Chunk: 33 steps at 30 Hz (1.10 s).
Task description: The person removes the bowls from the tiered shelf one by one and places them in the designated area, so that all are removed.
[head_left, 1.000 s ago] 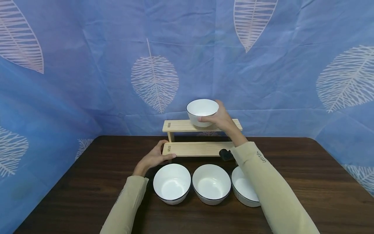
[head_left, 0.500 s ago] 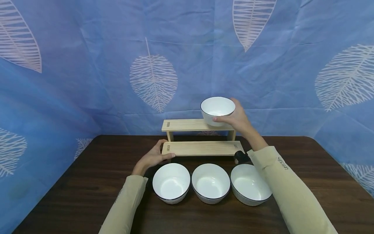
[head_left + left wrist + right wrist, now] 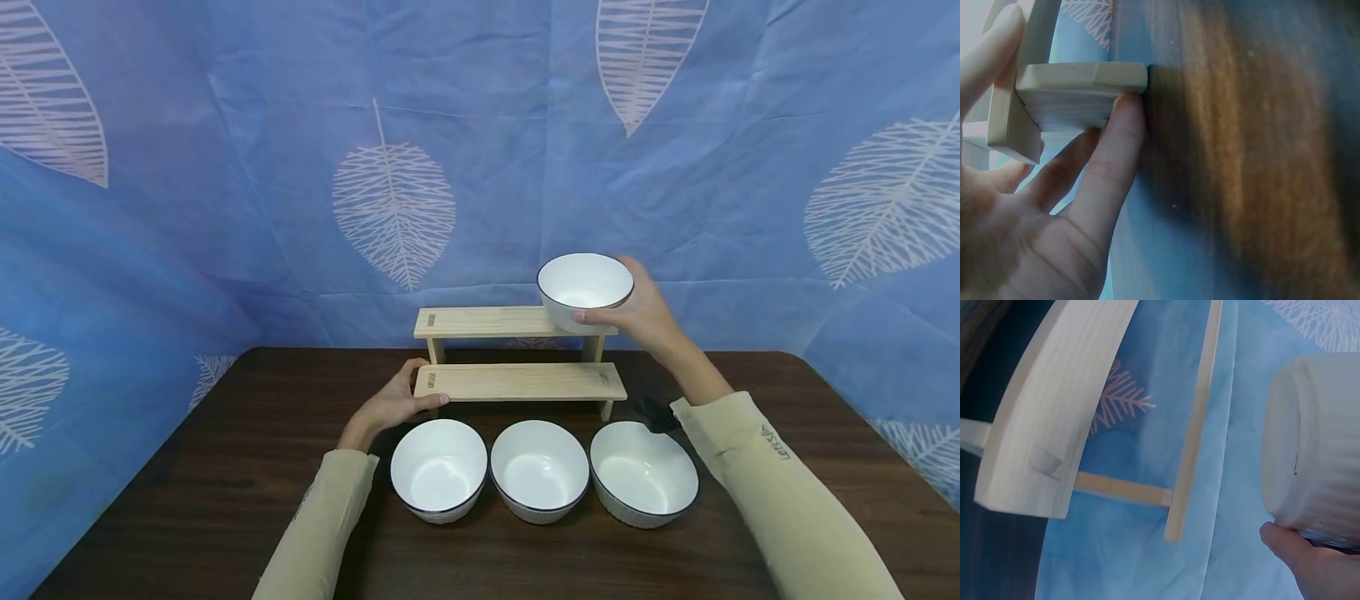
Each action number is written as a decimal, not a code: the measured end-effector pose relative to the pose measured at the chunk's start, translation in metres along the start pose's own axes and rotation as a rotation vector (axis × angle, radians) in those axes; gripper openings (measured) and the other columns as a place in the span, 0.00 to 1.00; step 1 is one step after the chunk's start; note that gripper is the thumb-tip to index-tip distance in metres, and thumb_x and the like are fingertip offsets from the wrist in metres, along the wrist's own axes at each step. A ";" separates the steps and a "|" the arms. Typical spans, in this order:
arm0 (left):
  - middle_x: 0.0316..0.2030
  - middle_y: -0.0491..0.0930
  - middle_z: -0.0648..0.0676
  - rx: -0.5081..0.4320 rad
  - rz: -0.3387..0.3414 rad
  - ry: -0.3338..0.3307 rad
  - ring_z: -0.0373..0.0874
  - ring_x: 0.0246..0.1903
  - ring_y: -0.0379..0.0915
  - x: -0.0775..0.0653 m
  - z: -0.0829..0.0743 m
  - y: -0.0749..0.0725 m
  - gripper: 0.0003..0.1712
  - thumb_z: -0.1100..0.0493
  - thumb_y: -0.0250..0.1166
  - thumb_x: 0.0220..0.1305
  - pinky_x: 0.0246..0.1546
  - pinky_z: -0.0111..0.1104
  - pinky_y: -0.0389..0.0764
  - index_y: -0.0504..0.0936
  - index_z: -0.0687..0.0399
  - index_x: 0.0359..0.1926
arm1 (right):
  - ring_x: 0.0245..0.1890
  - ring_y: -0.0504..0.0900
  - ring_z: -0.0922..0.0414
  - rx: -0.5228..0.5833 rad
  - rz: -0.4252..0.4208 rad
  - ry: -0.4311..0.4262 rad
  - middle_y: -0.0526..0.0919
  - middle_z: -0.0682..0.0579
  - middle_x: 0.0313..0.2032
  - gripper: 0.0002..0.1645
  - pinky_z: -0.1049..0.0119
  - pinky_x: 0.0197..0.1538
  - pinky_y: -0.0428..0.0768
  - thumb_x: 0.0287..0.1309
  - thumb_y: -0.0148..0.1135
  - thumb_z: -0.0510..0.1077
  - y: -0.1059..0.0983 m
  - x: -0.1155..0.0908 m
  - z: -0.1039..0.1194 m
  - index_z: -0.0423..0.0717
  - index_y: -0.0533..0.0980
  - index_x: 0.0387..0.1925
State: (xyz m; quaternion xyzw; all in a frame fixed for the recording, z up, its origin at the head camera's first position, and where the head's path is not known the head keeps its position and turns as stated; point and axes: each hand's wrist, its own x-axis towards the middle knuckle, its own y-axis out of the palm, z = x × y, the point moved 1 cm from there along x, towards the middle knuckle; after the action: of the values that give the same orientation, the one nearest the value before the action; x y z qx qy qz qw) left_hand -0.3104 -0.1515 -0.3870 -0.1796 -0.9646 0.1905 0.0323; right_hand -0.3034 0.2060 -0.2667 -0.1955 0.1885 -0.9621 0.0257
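My right hand (image 3: 647, 315) holds a white bowl (image 3: 583, 282) with a dark rim at the right end of the upper shelf. The right wrist view shows the bowl's underside (image 3: 1282, 444) apart from the shelf, with the thumb against its side. My left hand (image 3: 393, 402) grips the left end of a two-tier wooden rack (image 3: 517, 382). Seen from the left wrist, the thumb lies over the lower board and the fingers (image 3: 1113, 150) touch the leg below it. Other fingers are partly hidden.
In front of the rack, three white bowls stand in a row on the dark wood table (image 3: 225, 483): a left bowl (image 3: 438, 467), a middle bowl (image 3: 540, 467) and a right bowl (image 3: 643, 471). A blue leaf-patterned cloth (image 3: 487, 183) hangs behind the table.
My right hand has carried the bowl rightward along the upper shelf, from about its middle to its right end. The left hand has stayed on the rack.
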 end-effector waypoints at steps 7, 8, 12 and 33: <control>0.31 0.79 0.58 -0.013 0.002 -0.002 0.45 0.28 0.75 0.000 0.002 0.000 0.40 0.65 0.67 0.68 0.30 0.35 0.73 0.52 0.67 0.70 | 0.70 0.60 0.34 -0.059 0.005 0.043 0.54 0.32 0.74 0.67 0.37 0.64 0.64 0.50 0.77 0.39 -0.010 -0.013 -0.002 0.37 0.42 0.79; 0.31 0.79 0.58 -0.017 0.004 0.000 0.45 0.28 0.75 0.000 0.003 0.000 0.40 0.65 0.67 0.68 0.30 0.35 0.73 0.52 0.67 0.70 | 0.69 0.60 0.34 -0.066 0.005 0.047 0.54 0.32 0.73 0.66 0.36 0.64 0.64 0.50 0.77 0.39 -0.011 -0.015 -0.002 0.37 0.42 0.79; 0.31 0.79 0.58 -0.015 0.006 0.013 0.45 0.28 0.74 0.000 0.002 0.001 0.40 0.65 0.67 0.68 0.30 0.35 0.73 0.52 0.67 0.70 | 0.69 0.60 0.34 -0.085 0.004 0.052 0.55 0.32 0.73 0.66 0.36 0.63 0.65 0.51 0.77 0.40 -0.018 -0.021 -0.004 0.37 0.42 0.79; 0.31 0.79 0.57 0.031 -0.019 0.016 0.45 0.29 0.74 0.001 0.003 0.002 0.40 0.65 0.68 0.66 0.33 0.35 0.74 0.54 0.68 0.69 | 0.68 0.59 0.29 -0.205 -0.013 0.058 0.52 0.29 0.73 0.67 0.33 0.59 0.67 0.52 0.78 0.43 -0.038 -0.049 -0.010 0.37 0.41 0.79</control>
State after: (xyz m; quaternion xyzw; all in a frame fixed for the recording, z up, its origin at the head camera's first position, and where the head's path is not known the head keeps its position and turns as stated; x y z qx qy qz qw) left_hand -0.3113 -0.1507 -0.3901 -0.1712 -0.9630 0.2035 0.0445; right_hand -0.2611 0.2510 -0.2794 -0.1706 0.2851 -0.9432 -0.0062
